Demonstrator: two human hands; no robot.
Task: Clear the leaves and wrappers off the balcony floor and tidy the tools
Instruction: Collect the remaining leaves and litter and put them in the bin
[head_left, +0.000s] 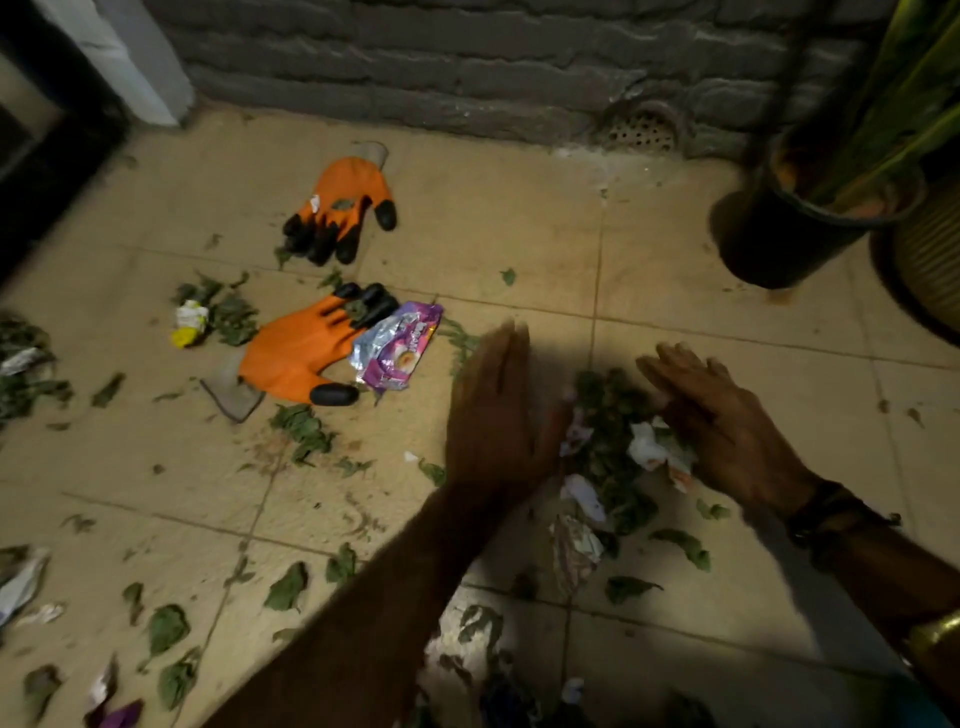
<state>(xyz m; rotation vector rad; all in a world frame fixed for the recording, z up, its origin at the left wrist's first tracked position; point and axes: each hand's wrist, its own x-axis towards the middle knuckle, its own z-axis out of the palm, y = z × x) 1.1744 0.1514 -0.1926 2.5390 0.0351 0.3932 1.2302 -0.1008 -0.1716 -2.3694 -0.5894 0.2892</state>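
A heap of green leaves and crumpled wrappers (610, 447) lies on the tan tiled floor between my two hands. My left hand (493, 410) stands on edge with straight fingers against the heap's left side. My right hand (722, 421) lies flat with straight fingers on the heap's right side, over a white wrapper (649, 444). Two orange garden gloves with black claw tips lie to the left, one far (345, 200), one near (296, 351). A purple foil wrapper (397, 345) rests against the near glove. Loose leaves (304, 428) are scattered across the tiles.
A black plant pot (789, 234) stands at the right by the grey brick wall, with a ribbed pot (930, 265) beside it. A floor drain (641, 130) sits at the wall's foot. A yellow-white wrapper (189, 322) and more litter lie at the left edge.
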